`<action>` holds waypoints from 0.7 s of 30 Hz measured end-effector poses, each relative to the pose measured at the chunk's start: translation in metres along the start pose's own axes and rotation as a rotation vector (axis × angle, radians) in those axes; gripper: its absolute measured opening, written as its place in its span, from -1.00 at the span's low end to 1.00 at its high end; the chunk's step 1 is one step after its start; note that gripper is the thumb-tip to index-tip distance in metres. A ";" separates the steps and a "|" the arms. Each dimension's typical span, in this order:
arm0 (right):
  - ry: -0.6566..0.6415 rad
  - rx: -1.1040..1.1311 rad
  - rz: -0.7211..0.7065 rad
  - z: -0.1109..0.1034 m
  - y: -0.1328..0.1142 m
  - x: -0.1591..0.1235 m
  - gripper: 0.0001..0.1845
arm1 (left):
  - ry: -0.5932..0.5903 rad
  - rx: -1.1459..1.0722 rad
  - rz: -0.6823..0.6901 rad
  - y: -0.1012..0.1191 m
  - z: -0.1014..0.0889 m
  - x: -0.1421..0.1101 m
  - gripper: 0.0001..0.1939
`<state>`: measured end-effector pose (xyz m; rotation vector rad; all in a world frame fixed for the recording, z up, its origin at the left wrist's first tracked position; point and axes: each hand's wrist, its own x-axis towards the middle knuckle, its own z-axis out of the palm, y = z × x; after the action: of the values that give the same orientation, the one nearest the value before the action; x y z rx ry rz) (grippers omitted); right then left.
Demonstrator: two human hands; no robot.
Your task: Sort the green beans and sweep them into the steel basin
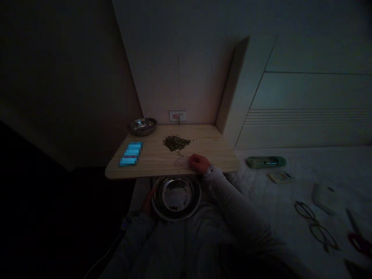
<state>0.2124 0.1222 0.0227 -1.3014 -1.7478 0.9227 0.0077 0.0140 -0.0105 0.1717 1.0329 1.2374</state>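
My left hand point(148, 202) is closed on the left rim of a shiny steel bowl point(197, 195). The bowl sits low, just under the front edge of the wooden table point(151, 166), with several small dark seeds or beans on its bottom. Over the table's front part, my right hand point(199, 163) has its fingers curled shut. Beside its fingertips shows a faint, clear, rounded outline point(181, 162); in this dim light I cannot tell whether it is held. Beyond the hand lies a loose pile of small greenish-brown seeds or beans point(176, 143), with a few strays toward me.
A second steel bowl point(143, 126) stands at the table's back left, a lit phone point(130, 154) nearer. A wall socket point(178, 116) is behind the table. On the bed point(255, 193) at right lie a green case point(266, 162), a small card-like box point(281, 177), eyeglasses point(315, 221) and red-handled scissors point(359, 242).
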 end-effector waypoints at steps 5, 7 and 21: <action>0.081 0.021 0.008 -0.001 0.000 0.000 -0.87 | -0.024 -0.049 -0.003 0.003 0.009 -0.008 -0.77; 0.147 0.002 0.008 -0.003 0.002 0.001 -0.87 | -0.039 -0.067 -0.047 0.003 0.011 -0.011 -0.75; 0.321 -0.179 0.078 -0.054 0.022 -0.063 -0.79 | 0.013 -0.019 -0.077 -0.006 0.018 -0.003 -0.83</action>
<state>0.2822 0.0717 0.0182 -1.5482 -1.5631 0.5689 0.0249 0.0171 -0.0021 0.1085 1.0291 1.1797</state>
